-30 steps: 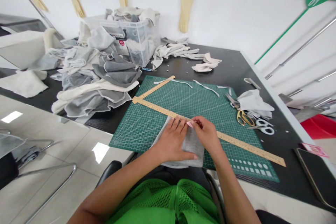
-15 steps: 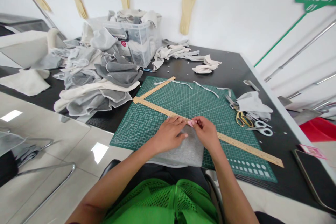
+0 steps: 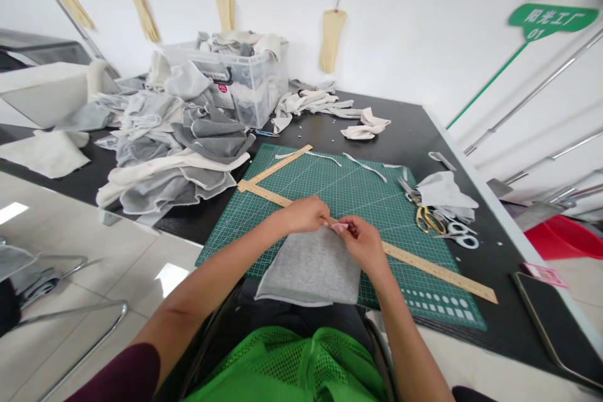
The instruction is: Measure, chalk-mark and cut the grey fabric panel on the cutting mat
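A piece of grey cloth (image 3: pixel 315 267) lies over the near edge of the green cutting mat (image 3: pixel 277 179), its lower part hanging toward my lap. The long arm of a wooden set-square ruler (image 3: pixel 438 269) crosses the mat along the cloth's far edge. My right hand (image 3: pixel 362 244) pinches a small pink piece of tailor's chalk (image 3: pixel 340 227) at the ruler. Just left of it, my left hand (image 3: pixel 307 215) is closed, with its fingertips at the ruler and the cloth's far edge; what they grip is hidden.
Gold-handled scissors (image 3: pixel 428 218) and white-handled scissors (image 3: pixel 461 237) lie right, beside pale cloth (image 3: pixel 445 191). A phone (image 3: pixel 546 320) rests at the right edge. To the left rises a heap of grey cloths (image 3: pixel 155 138), with a clear plastic box (image 3: pixel 254 85) behind. Fabric strips (image 3: pixel 365 166) lie on the mat.
My left hand has gone from lying flat over the cloth and ruler to closed fingers by the chalk, uncovering more cloth. My right hand still holds the chalk. The camera view has shifted slightly.
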`<state>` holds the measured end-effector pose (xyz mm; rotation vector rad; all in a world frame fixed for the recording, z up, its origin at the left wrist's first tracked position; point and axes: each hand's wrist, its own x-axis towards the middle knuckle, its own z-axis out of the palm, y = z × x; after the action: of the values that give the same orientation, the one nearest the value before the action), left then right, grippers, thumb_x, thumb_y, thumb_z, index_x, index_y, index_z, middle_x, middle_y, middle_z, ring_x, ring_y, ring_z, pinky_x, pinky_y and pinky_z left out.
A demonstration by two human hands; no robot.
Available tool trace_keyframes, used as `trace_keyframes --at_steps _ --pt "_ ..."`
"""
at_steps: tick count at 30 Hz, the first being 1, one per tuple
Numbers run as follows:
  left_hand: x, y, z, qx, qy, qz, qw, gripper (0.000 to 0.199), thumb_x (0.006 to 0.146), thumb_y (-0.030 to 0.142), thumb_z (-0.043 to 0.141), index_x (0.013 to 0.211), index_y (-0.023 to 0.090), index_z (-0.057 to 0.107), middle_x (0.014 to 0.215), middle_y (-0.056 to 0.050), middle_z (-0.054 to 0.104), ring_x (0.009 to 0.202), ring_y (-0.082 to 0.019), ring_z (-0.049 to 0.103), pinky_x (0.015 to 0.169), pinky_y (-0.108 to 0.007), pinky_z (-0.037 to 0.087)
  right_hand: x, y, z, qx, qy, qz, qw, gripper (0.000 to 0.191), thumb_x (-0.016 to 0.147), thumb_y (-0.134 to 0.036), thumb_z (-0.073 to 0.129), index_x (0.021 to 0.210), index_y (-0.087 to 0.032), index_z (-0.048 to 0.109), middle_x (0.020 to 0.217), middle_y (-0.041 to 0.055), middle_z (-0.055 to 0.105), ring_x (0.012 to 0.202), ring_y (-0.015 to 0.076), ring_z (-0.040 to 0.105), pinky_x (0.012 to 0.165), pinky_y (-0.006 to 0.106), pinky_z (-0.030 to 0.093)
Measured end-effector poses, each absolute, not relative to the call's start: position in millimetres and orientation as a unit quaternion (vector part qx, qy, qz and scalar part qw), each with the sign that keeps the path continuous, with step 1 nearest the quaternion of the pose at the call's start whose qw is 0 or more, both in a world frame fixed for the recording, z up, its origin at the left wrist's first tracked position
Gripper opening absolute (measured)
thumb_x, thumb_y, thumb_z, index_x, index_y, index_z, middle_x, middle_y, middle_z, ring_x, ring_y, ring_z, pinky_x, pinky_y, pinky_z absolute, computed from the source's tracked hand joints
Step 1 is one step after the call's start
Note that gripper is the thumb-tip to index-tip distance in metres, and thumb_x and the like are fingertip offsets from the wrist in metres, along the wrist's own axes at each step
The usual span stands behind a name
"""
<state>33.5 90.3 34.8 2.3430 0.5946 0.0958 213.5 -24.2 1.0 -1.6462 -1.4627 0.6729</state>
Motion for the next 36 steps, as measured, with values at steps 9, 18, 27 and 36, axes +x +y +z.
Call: trace_keyframes --at_steps 9,18,27,36 --pt "56 149 24 0.863 0.117 -0.068 0.486 0.019 0.078 0.013 0.068 0.093 0.015 0.080 0.082 -0.002 0.076 0.072 -0.012 0.065 0.067 -0.020 0.046 211 -25 0 -0.655 -0.593 0.239 0.402 0.019 0.088 -0.033 0.059 0.092 -0.020 0.073 0.080 0.0046 0.074 0.069 0.0203 0.064 0.063 0.031 0.047" --pt "57 145 13 0.856 0.080 -0.048 0.509 0.027 0.076 0.008 0.058 0.089 0.015 0.080 0.066 0.004 0.063 0.061 -0.009 0.051 0.060 -0.019 0.038 190 -32 5 -0.649 -0.605 0.197 0.417 0.021 0.096 -0.036 0.057 0.104 -0.023 0.071 0.099 0.0071 0.075 0.085 0.0229 0.067 0.076 0.034 0.051" --pt "57 143 15 0.855 0.058 -0.047 0.514 0.037 0.071 0.002 0.052 0.088 0.017 0.081 0.069 0.003 0.068 0.068 -0.011 0.056 0.064 -0.020 0.040 169 -35 5 -0.618 -0.755 -0.079 0.205 0.026 0.096 -0.011 0.052 0.108 -0.023 0.072 0.102 0.0085 0.074 0.094 0.0262 0.061 0.085 0.040 0.039" --pt "59 146 9 0.848 0.036 -0.051 0.527 0.042 0.067 -0.002 0.050 0.087 0.018 0.081 0.069 0.003 0.070 0.067 -0.012 0.058 0.068 -0.021 0.045 162 -32 3 -0.600 -0.771 -0.112 0.180 0.026 0.096 -0.009 0.051 0.106 -0.021 0.071 0.100 0.0098 0.071 0.091 0.0264 0.055 0.083 0.040 0.038"
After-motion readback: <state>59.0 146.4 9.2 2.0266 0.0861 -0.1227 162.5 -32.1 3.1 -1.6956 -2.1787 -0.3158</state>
